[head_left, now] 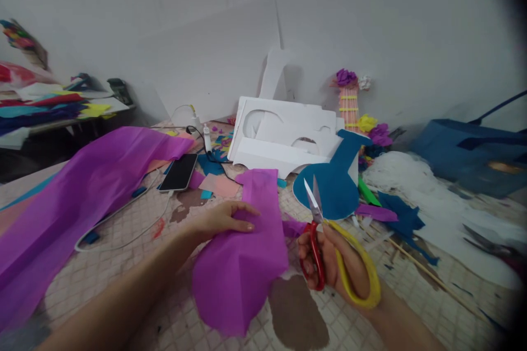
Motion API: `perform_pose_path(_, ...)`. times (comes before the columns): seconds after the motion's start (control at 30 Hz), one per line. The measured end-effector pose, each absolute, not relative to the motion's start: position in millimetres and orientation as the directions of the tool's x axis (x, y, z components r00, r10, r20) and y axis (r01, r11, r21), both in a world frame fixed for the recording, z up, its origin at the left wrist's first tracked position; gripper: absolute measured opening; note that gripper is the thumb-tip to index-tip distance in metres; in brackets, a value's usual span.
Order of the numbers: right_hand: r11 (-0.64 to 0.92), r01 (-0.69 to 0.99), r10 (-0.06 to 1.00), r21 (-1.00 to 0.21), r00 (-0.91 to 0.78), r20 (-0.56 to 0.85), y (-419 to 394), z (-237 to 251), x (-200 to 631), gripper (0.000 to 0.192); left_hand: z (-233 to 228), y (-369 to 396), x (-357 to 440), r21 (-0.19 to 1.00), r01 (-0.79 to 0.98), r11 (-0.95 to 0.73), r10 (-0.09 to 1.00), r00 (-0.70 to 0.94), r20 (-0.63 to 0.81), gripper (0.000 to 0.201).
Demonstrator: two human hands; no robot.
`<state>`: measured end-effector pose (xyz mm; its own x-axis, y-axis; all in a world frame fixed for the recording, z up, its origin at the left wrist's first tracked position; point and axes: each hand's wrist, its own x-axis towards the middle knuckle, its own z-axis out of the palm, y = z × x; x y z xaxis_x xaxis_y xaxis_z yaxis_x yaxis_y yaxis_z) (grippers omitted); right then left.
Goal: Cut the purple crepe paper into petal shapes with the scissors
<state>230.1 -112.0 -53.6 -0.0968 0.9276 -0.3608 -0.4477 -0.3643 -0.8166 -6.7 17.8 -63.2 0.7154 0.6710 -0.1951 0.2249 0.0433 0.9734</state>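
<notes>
Fingers (242, 225) flat atop purple paper (242, 263), scissors (329, 241) alongside.

The purple crepe paper (242, 263) under the left hand (222, 219) looked thin, matt and crinkly, same as the big purple sheet (82, 192). The scissors (329, 247) in the right hand (333, 263) had shiny metal blades and glossy plastic loops, one red, one yellow. The phone (179, 173) screen was glossy black glass. The white cutout boards (284, 137) looked smooth and matt, and the floor (411, 307) was worn tile.
</notes>
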Motion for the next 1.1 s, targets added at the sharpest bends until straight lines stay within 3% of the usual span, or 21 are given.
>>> perform_pose_path(0.13,-0.357,-0.455,0.932,-0.816,-0.118,-0.343,-113,-61,232,0.034,-64,18,-6,0.982,0.175,0.073,0.6,0.779,-0.183,0.043)
perform_pose_path(0.23,-0.346,-0.37,0.933,-0.862,-0.041,-0.357,-115,-66,227,0.035,-61,15,-3,0.982,0.132,0.138,0.642,0.742,-0.19,0.045)
perform_pose_path(0.33,-0.239,-0.25,0.961,-0.938,0.08,-0.266,-118,-70,217,0.03,-56,10,0,0.985,0.113,0.133,0.688,0.704,-0.173,0.047)
perform_pose_path(0.47,-0.108,-0.179,0.982,-0.978,0.135,-0.134,-119,-70,204,0.03,-53,8,2,0.993,0.114,-0.01,0.721,0.689,-0.072,0.048)
perform_pose_path(0.67,-0.154,-0.215,0.974,-0.964,0.128,-0.184,-118,-77,197,0.033,-55,9,0,0.972,0.175,-0.154,0.735,0.678,-0.006,0.056)
perform_pose_path(0.87,-0.205,-0.271,0.962,-0.94,0.122,-0.245,-122,-84,200,0.035,-58,8,1,0.906,0.212,-0.365,0.765,0.623,0.162,0.074)
perform_pose_path(0.97,-0.215,-0.252,0.966,-0.944,0.089,-0.244,-123,-80,201,0.029,-57,6,1,0.912,0.205,-0.355,0.763,0.628,0.155,0.078)
perform_pose_path(1.1,-0.165,-0.282,0.968,-0.945,0.136,-0.21,-117,-74,199,0.029,-53,3,0,0.97,0.131,-0.206,0.715,0.697,0.058,0.079)
